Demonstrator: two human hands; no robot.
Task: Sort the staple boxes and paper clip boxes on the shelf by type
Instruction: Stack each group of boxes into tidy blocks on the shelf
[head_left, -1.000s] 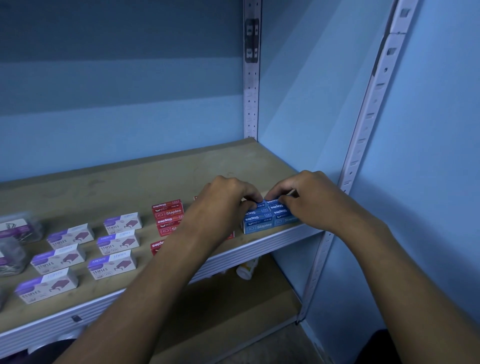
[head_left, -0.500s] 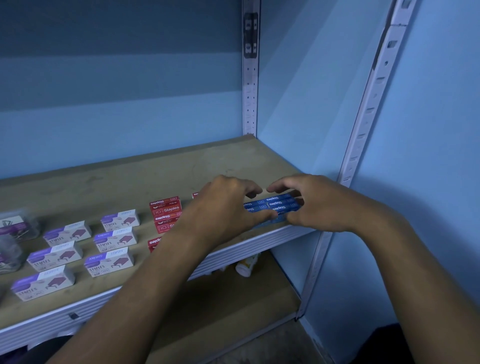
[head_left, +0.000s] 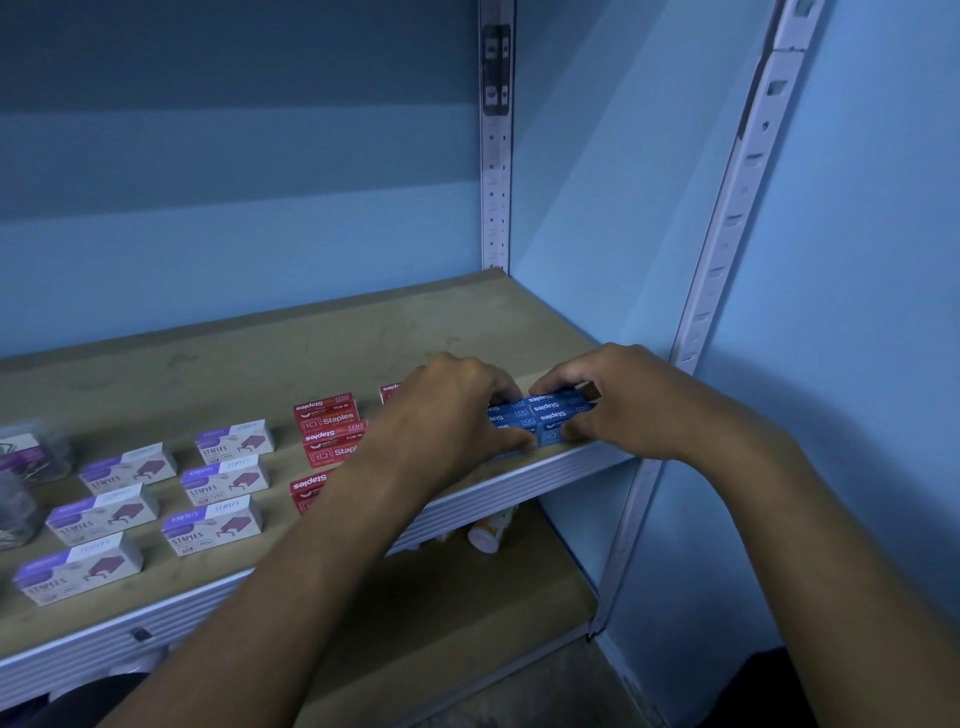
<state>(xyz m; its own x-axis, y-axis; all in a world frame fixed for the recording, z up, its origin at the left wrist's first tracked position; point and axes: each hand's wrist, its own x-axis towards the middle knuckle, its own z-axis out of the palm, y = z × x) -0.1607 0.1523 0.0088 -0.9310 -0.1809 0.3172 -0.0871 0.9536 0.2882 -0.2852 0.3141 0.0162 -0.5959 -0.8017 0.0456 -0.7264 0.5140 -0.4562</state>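
A wooden shelf (head_left: 218, 364) is serving as the sorting surface, and everything here is placed relative to the blue boxes (head_left: 550, 415) sitting at its front right corner, close to the metal edge. Both forearms are reaching in from below. The left hand (head_left: 447, 410) is curling its fingers and thumb around the left end of the blue boxes, while the right hand (head_left: 623, 400) is pinching their right end, thumb in front and fingers over the back; both are grasping the cluster. Half a second ago the fingers were spread flatter over the boxes; now they are closing in again, squaring the blue group into one tight block. That suggests the blue type is nearly settled and the hands are about to be free for other work.

Just left of the blue boxes, partly hidden by the left wrist, the red boxes (head_left: 327, 431) are lying in a loose column. Farther left, the white boxes (head_left: 223, 478) with purple print are standing in two neat rows. Farthest left, at the frame's edge, clear clip boxes (head_left: 31, 457) are showing only in part. Below the blue boxes, on the lower shelf, a small pale bottle (head_left: 488, 532) is lying on its side.
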